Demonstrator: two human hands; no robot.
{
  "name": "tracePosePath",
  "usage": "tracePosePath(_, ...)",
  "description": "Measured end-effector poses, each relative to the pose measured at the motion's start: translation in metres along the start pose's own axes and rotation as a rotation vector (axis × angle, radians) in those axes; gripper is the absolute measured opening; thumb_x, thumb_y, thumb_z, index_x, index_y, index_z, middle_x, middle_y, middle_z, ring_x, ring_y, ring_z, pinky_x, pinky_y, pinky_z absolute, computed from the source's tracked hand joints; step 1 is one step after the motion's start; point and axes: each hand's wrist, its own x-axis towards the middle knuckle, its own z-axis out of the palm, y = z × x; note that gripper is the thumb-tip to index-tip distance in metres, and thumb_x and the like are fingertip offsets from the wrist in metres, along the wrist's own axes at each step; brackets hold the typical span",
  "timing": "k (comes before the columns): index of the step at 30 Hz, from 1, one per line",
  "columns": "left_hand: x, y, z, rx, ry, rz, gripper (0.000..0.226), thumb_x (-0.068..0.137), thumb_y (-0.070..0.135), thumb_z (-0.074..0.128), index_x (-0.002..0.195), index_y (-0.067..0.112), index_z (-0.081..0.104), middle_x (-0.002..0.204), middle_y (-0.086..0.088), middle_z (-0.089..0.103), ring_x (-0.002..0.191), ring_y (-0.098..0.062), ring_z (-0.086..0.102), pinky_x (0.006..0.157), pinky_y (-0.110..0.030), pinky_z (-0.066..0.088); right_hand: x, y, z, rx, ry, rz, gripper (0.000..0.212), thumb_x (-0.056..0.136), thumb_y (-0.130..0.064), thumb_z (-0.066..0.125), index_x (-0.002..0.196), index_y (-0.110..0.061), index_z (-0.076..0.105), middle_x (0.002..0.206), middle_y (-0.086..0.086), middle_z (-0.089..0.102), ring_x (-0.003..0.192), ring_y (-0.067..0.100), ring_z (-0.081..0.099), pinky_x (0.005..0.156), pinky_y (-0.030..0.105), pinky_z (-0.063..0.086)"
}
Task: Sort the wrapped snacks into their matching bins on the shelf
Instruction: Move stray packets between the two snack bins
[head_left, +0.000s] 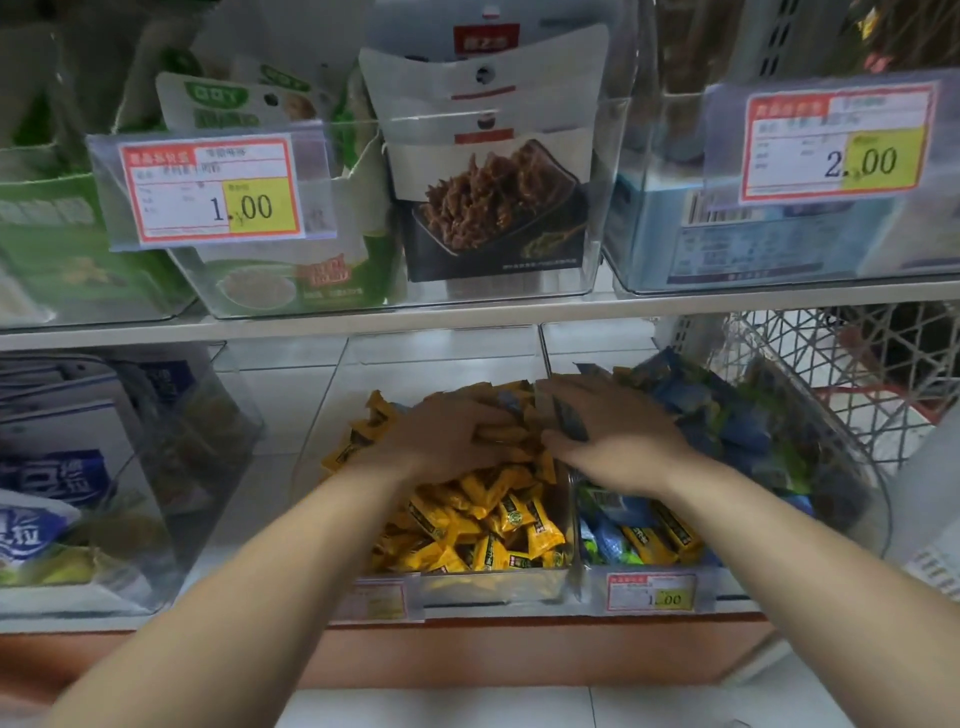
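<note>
At the front of the lower shelf the middle bin (483, 584) holds the yellow packets (493, 525); the right bin (878, 499) holds the blue packets (737, 431), with a few stray yellow packets (652, 543) near its front; further in, the left hand (447, 434) lies on the yellow heap, fingers curled round some of it; the right hand (618, 439), just beside, seems to pinch a blue packet (570, 421) above the wall between the bins, though blur leaves that unsure; a loose pinch could drop it among the yellow; a hasty scoop could carry mixed colours across; beyond, the upper shelf (467, 314) carries other bins.
</note>
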Motion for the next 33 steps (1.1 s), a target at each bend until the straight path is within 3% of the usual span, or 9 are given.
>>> tracePosePath(5, -0.019, -0.027, -0.029, 0.192, -0.049, -0.066, 0.051, 0.082, 0.073, 0.052, 0.124, 0.045, 0.061, 0.136, 0.015, 0.052, 0.121, -0.011, 0.051, 0.099, -0.038, 0.045, 0.001, 0.007, 0.003, -0.001, 0.022, -0.028, 0.068, 0.091, -0.064, 0.042, 0.152, -0.043, 0.023, 0.161, -0.010, 0.028, 0.148, 0.022, 0.026, 0.117, 0.047, 0.028)
tracePosePath(8, -0.014, -0.027, -0.049, 0.383, -0.245, -0.235, 0.054, 0.077, 0.075, 0.052, 0.120, 0.043, 0.062, 0.121, 0.011, 0.060, 0.107, -0.014, 0.056, 0.083, -0.033, 0.046, 0.000, 0.007, 0.004, -0.002, 0.018, -0.042, 0.065, 0.092, -0.065, 0.040, 0.152, -0.044, 0.023, 0.160, -0.010, 0.030, 0.147, 0.022, 0.029, 0.115, 0.047, 0.029)
tracePosePath(11, -0.003, -0.018, -0.061, 0.260, -0.331, -0.389, 0.076, 0.056, 0.090, 0.045, 0.102, 0.036, 0.070, 0.100, 0.010, 0.065, 0.090, -0.012, 0.060, 0.077, -0.031, 0.049, 0.000, 0.009, 0.003, -0.001, 0.006, -0.043, 0.065, 0.092, -0.066, 0.038, 0.151, -0.045, 0.023, 0.160, -0.009, 0.029, 0.147, 0.021, 0.028, 0.115, 0.047, 0.029)
tracePosePath(13, 0.012, -0.011, -0.059, 0.321, -0.135, -0.366, 0.080, 0.058, 0.092, 0.036, 0.096, 0.030, 0.070, 0.096, 0.007, 0.065, 0.087, -0.014, 0.061, 0.076, -0.032, 0.050, 0.000, 0.009, 0.002, -0.001, 0.010, -0.042, 0.065, 0.091, -0.067, 0.038, 0.151, -0.045, 0.024, 0.159, -0.009, 0.031, 0.146, 0.021, 0.030, 0.114, 0.047, 0.029)
tracePosePath(15, 0.030, -0.004, -0.044, 0.289, 0.077, -0.258, 0.060, 0.078, 0.077, 0.045, 0.104, 0.027, 0.067, 0.108, 0.004, 0.065, 0.095, -0.016, 0.058, 0.079, -0.033, 0.048, -0.001, 0.008, 0.002, -0.007, 0.008, -0.037, 0.064, 0.091, -0.067, 0.038, 0.150, -0.046, 0.024, 0.159, -0.008, 0.032, 0.145, 0.021, 0.031, 0.114, 0.047, 0.030)
tracePosePath(19, 0.054, 0.005, -0.009, -0.045, -0.070, -0.325, 0.047, 0.092, 0.054, 0.056, 0.124, 0.020, 0.057, 0.119, 0.003, 0.058, 0.104, -0.020, 0.057, 0.084, -0.032, 0.048, 0.001, 0.005, 0.003, 0.013, -0.002, -0.022, 0.066, 0.089, -0.069, 0.035, 0.150, -0.047, 0.023, 0.158, -0.008, 0.033, 0.143, 0.021, 0.033, 0.114, 0.048, 0.029)
tracePosePath(24, 0.029, -0.005, -0.007, -0.011, -0.043, -0.340, 0.030, 0.083, 0.043, 0.070, 0.103, 0.021, 0.064, 0.104, -0.001, 0.063, 0.091, -0.017, 0.059, 0.072, -0.028, 0.047, -0.011, -0.019, -0.001, 0.041, 0.000, -0.059, 0.072, 0.082, -0.073, 0.029, 0.150, -0.047, 0.023, 0.156, -0.009, 0.035, 0.142, 0.021, 0.035, 0.114, 0.047, 0.029)
tracePosePath(30, -0.021, 0.010, -0.038, -0.438, 0.409, -0.233, 0.035, 0.068, 0.047, 0.082, 0.096, 0.037, 0.063, 0.090, 0.016, 0.067, 0.081, 0.000, 0.064, 0.058, -0.008, 0.044, -0.018, -0.036, -0.011, 0.041, 0.153, -0.069, 0.072, 0.087, -0.056, 0.060, 0.150, -0.037, 0.032, 0.152, -0.002, 0.039, 0.139, 0.023, 0.034, 0.110, 0.038, 0.031)
tracePosePath(33, -0.033, 0.034, -0.038, -0.750, 0.453, -0.195, 0.031, 0.069, 0.041, 0.083, 0.094, 0.036, 0.066, 0.089, 0.016, 0.073, 0.081, 0.000, 0.069, 0.064, -0.012, 0.052, -0.017, -0.042, -0.010, 0.206, 0.246, -0.122, 0.067, 0.089, -0.045, 0.066, 0.148, -0.032, 0.038, 0.146, -0.006, 0.048, 0.133, 0.016, 0.042, 0.105, 0.027, 0.034)
